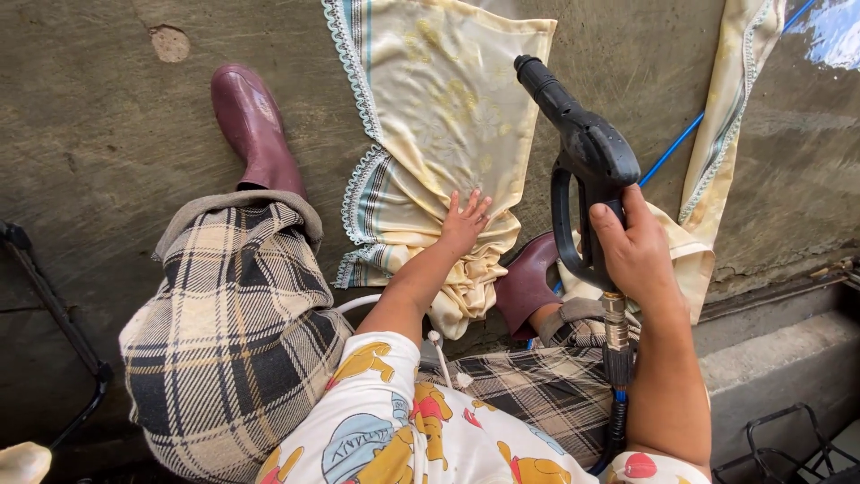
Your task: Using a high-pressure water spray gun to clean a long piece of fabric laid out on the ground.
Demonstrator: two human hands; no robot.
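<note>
On a wet concrete floor, the left hand presses flat, fingers spread, pinning a cream cloth; at three o'clock, the right hand grips a black spray gun, nozzle angled clear.

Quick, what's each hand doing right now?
Left hand: open, fingers spread, pressing flat on the yellow cloth.
Right hand: closed around the handle of the black spray gun.

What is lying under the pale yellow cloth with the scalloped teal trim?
The pale yellow cloth with scalloped teal trim lies spread on wet grey concrete ground; the left hand presses on its bunched lower end. Whatever lies beneath the folds is covered. The right hand holds a black pressure-washer spray gun.
</note>
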